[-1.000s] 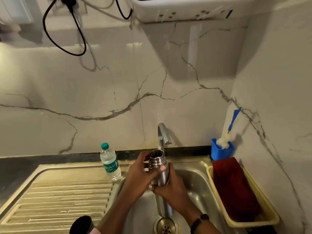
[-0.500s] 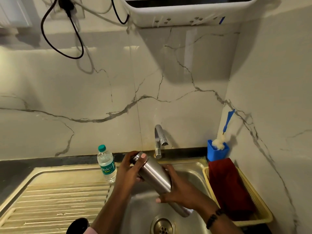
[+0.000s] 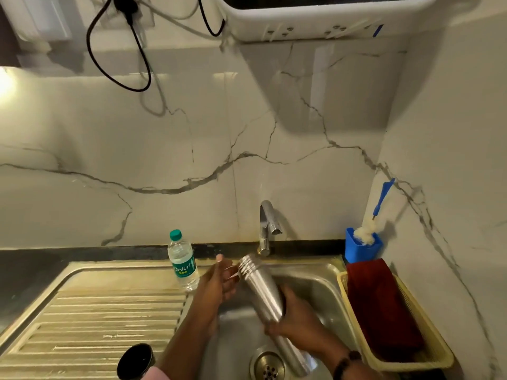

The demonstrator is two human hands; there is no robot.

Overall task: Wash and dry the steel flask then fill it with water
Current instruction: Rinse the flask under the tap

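Wash step, judged: flask (image 3: 263, 294) held tilted over the sink (image 3: 323, 272) basin, mouth up toward the back-left, base down near the drain (image 3: 267, 366). Right hand (image 3: 299, 322) wrapped round the lower body, fingers curled on it. Left hand (image 3: 219, 281) at the threaded mouth, fingers loosely extended beside the rim; touching or just off it, cannot tell. No water seen running from tap (image 3: 267, 226) at the back edge. Cap (image 3: 135, 360) off, sitting on the drainboard's near edge. Bottle (image 3: 183, 261) upright at the drainboard's back edge, beside the basin. Brush (image 3: 370, 229) in blue holder at the back-right corner; red cloth (image 3: 381, 303) in yellow basket right of the basin. Next, likely: mouth under the spout, tap on, or a reach for the brush to scrub inside; needs one hand free, the other gripping slick steel firmly. Drying with cloth and filling not yet done.
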